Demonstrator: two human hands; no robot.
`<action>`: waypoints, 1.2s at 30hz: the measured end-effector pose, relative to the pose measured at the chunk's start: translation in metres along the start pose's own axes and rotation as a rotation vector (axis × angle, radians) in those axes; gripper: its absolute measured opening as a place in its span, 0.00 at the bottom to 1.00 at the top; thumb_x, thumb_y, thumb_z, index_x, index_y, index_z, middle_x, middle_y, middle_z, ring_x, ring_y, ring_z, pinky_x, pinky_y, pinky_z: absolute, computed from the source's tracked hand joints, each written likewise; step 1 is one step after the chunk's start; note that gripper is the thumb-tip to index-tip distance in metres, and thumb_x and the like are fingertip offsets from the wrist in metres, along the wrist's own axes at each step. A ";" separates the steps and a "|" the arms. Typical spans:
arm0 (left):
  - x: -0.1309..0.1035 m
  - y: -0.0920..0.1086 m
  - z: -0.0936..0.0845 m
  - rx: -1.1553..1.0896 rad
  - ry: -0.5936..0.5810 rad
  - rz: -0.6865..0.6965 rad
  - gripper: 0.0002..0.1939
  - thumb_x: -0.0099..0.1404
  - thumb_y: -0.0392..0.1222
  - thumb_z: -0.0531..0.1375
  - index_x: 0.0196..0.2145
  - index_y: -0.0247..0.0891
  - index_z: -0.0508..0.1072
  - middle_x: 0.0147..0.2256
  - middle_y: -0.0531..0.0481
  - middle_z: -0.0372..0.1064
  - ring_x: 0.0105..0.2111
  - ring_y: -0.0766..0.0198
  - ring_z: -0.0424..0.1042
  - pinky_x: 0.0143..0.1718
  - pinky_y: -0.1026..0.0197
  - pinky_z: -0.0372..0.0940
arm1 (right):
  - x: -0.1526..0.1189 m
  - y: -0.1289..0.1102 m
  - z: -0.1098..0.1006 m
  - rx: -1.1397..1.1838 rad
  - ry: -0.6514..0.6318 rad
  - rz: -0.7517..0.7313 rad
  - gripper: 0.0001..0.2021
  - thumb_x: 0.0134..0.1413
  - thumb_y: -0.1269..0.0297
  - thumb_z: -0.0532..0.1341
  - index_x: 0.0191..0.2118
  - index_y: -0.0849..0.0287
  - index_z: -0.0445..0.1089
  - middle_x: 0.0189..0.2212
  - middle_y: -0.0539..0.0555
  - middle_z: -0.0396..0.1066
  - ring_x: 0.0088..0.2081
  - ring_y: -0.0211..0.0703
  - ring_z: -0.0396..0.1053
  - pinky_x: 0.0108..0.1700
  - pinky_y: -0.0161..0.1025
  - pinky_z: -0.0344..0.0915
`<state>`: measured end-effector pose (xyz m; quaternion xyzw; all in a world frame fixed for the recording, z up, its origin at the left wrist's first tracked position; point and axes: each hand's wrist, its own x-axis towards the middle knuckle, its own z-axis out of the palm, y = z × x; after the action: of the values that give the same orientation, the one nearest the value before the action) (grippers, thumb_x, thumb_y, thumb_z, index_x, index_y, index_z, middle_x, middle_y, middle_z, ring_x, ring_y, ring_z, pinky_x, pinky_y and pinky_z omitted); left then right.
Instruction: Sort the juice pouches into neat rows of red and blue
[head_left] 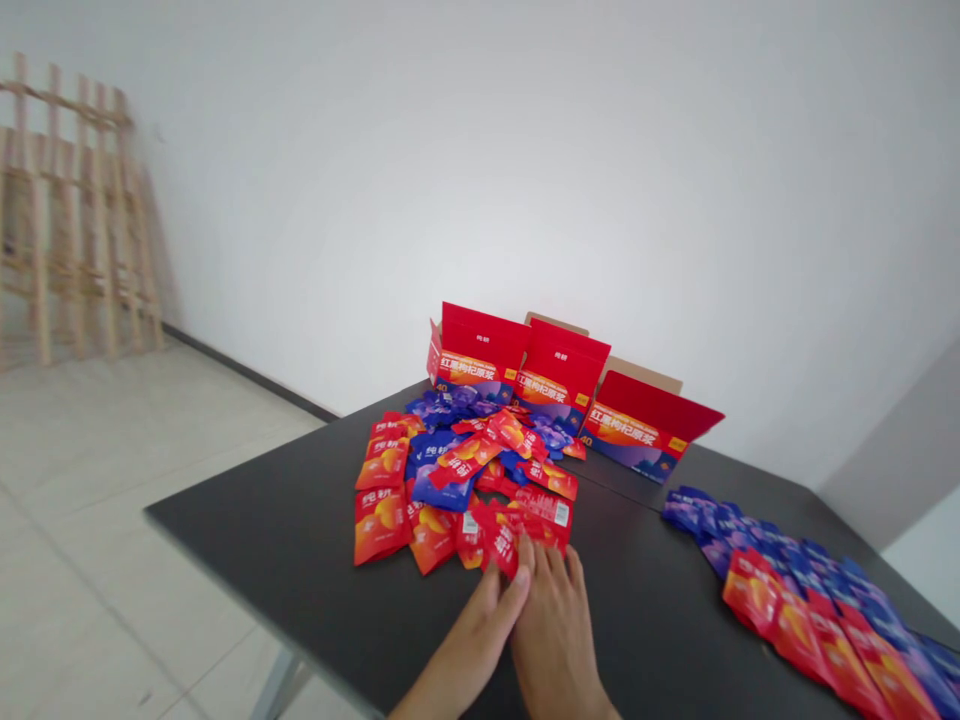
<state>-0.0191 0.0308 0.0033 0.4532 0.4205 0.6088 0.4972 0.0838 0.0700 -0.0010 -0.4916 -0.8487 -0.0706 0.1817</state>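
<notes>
My left hand [480,628] and my right hand [553,625] are pressed together at the near edge of a loose pile of pouches. Both have their fingers curled around a red pouch [501,545], whose lower end goes in between them. The left thumb lies against the side of my right hand, and most fingertips are hidden. Just beyond are more red pouches [382,518] with orange fruit pictures. Blue-purple pouches [444,480] lie mixed among them, some overlapping and tilted.
Three open red cartons, a left one [480,362], a middle one [553,390] and a right one [636,430], stand behind the pile. Overlapping rows of blue pouches [806,565] and red pouches [795,630] lie at right on the black table [300,545]. Wooden frames [97,220] lean against the white wall.
</notes>
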 end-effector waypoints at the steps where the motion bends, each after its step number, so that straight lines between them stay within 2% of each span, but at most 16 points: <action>1: -0.001 0.005 0.004 -0.007 -0.016 -0.047 0.27 0.65 0.56 0.59 0.56 0.39 0.71 0.56 0.39 0.71 0.63 0.49 0.60 0.63 0.45 0.55 | -0.008 -0.004 0.009 0.033 0.023 0.001 0.26 0.55 0.74 0.53 0.59 0.53 0.65 0.58 0.64 0.66 0.58 0.68 0.62 0.57 0.69 0.52; 4: -0.003 0.013 0.009 0.005 0.095 -0.049 0.24 0.65 0.57 0.58 0.50 0.37 0.77 0.52 0.40 0.74 0.61 0.48 0.63 0.63 0.46 0.55 | -0.029 -0.008 0.021 0.146 0.067 0.050 0.34 0.53 0.73 0.53 0.67 0.54 0.53 0.64 0.64 0.58 0.62 0.70 0.55 0.57 0.71 0.51; 6: -0.001 0.012 0.006 0.052 0.175 -0.028 0.23 0.64 0.57 0.59 0.46 0.37 0.79 0.48 0.41 0.77 0.56 0.47 0.69 0.60 0.47 0.60 | -0.036 -0.006 0.010 0.240 0.075 0.029 0.37 0.52 0.68 0.57 0.68 0.55 0.50 0.64 0.66 0.57 0.62 0.71 0.56 0.57 0.68 0.54; 7: 0.000 0.012 0.003 0.070 0.190 -0.024 0.22 0.64 0.57 0.59 0.44 0.37 0.79 0.45 0.42 0.78 0.52 0.47 0.72 0.57 0.47 0.63 | -0.037 -0.004 -0.001 0.302 0.070 0.003 0.36 0.52 0.64 0.60 0.67 0.55 0.52 0.63 0.66 0.59 0.60 0.71 0.58 0.56 0.66 0.57; 8: 0.000 0.012 0.000 0.074 0.182 -0.025 0.21 0.63 0.56 0.60 0.43 0.36 0.80 0.43 0.42 0.79 0.48 0.47 0.75 0.54 0.48 0.66 | -0.036 -0.001 -0.016 0.378 0.057 -0.016 0.34 0.51 0.61 0.62 0.65 0.54 0.57 0.60 0.65 0.63 0.57 0.70 0.62 0.54 0.63 0.60; 10: 0.000 0.016 -0.005 0.040 0.100 -0.036 0.21 0.63 0.56 0.60 0.41 0.35 0.80 0.37 0.44 0.80 0.40 0.50 0.78 0.47 0.51 0.70 | -0.031 0.005 -0.048 0.553 0.038 0.005 0.23 0.54 0.56 0.61 0.56 0.51 0.67 0.50 0.61 0.71 0.50 0.61 0.69 0.50 0.54 0.66; 12: -0.002 0.023 -0.006 0.004 -0.006 -0.054 0.21 0.64 0.56 0.60 0.39 0.34 0.79 0.33 0.45 0.80 0.34 0.53 0.78 0.40 0.56 0.72 | -0.023 0.010 -0.074 0.711 0.093 0.103 0.14 0.59 0.57 0.58 0.49 0.50 0.71 0.44 0.56 0.73 0.45 0.51 0.70 0.48 0.47 0.67; 14: -0.006 0.028 -0.005 0.022 -0.049 -0.063 0.21 0.63 0.58 0.60 0.34 0.35 0.78 0.28 0.48 0.78 0.28 0.58 0.76 0.32 0.61 0.71 | -0.017 0.012 -0.084 0.854 0.163 0.176 0.13 0.58 0.57 0.60 0.48 0.52 0.71 0.42 0.53 0.72 0.44 0.46 0.69 0.48 0.42 0.66; 16: -0.010 0.029 -0.001 0.064 -0.066 -0.064 0.22 0.61 0.59 0.61 0.27 0.36 0.76 0.22 0.51 0.74 0.23 0.61 0.73 0.25 0.65 0.67 | -0.014 0.010 -0.079 1.044 0.122 0.206 0.11 0.56 0.56 0.62 0.42 0.55 0.72 0.35 0.50 0.71 0.36 0.41 0.67 0.40 0.37 0.66; 18: -0.014 0.028 0.002 0.094 -0.074 -0.054 0.23 0.59 0.61 0.62 0.22 0.36 0.73 0.18 0.54 0.69 0.20 0.64 0.68 0.22 0.67 0.63 | -0.016 0.007 -0.066 1.241 0.021 0.221 0.11 0.57 0.55 0.61 0.31 0.58 0.71 0.24 0.47 0.63 0.27 0.36 0.60 0.30 0.32 0.60; 20: -0.016 0.026 0.005 0.113 -0.056 -0.053 0.25 0.58 0.61 0.62 0.18 0.36 0.70 0.16 0.55 0.64 0.18 0.67 0.63 0.19 0.68 0.58 | -0.019 0.005 -0.056 1.340 0.018 0.223 0.16 0.58 0.55 0.61 0.24 0.59 0.67 0.22 0.45 0.57 0.25 0.34 0.54 0.28 0.32 0.56; 23: -0.018 0.026 0.008 0.123 0.017 -0.056 0.27 0.57 0.61 0.64 0.15 0.36 0.64 0.15 0.56 0.57 0.17 0.70 0.56 0.17 0.69 0.52 | -0.022 0.002 -0.052 1.320 0.135 0.191 0.15 0.58 0.57 0.61 0.24 0.59 0.67 0.25 0.47 0.60 0.30 0.37 0.57 0.34 0.34 0.57; 26: -0.019 0.029 0.009 0.125 -0.008 -0.082 0.27 0.56 0.60 0.64 0.15 0.36 0.63 0.15 0.56 0.57 0.18 0.70 0.55 0.18 0.69 0.51 | -0.023 0.002 -0.056 1.309 0.175 0.183 0.15 0.58 0.58 0.61 0.23 0.58 0.67 0.25 0.48 0.61 0.30 0.38 0.57 0.35 0.35 0.57; 28: -0.020 0.030 0.009 0.130 -0.059 -0.095 0.26 0.56 0.59 0.64 0.16 0.36 0.64 0.15 0.56 0.59 0.18 0.69 0.57 0.17 0.68 0.52 | -0.023 0.002 -0.058 1.373 0.166 0.217 0.16 0.58 0.57 0.61 0.22 0.58 0.66 0.24 0.48 0.60 0.29 0.38 0.56 0.34 0.35 0.57; 32: -0.022 0.029 0.009 0.150 -0.108 -0.062 0.26 0.57 0.56 0.65 0.15 0.37 0.62 0.14 0.57 0.57 0.16 0.71 0.57 0.16 0.69 0.52 | -0.023 0.005 -0.060 1.503 0.059 0.229 0.12 0.57 0.56 0.62 0.27 0.58 0.68 0.25 0.47 0.63 0.29 0.37 0.58 0.34 0.34 0.59; 36: -0.027 0.023 0.011 0.162 -0.058 -0.027 0.26 0.57 0.59 0.64 0.15 0.37 0.65 0.15 0.56 0.60 0.17 0.68 0.60 0.17 0.68 0.57 | -0.024 0.006 -0.065 1.464 0.104 0.227 0.14 0.55 0.55 0.63 0.25 0.59 0.68 0.26 0.49 0.64 0.31 0.38 0.60 0.35 0.34 0.60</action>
<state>-0.0109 0.0010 0.0248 0.5036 0.4597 0.5528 0.4790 0.1155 0.0341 0.0490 -0.3252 -0.6129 0.5093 0.5092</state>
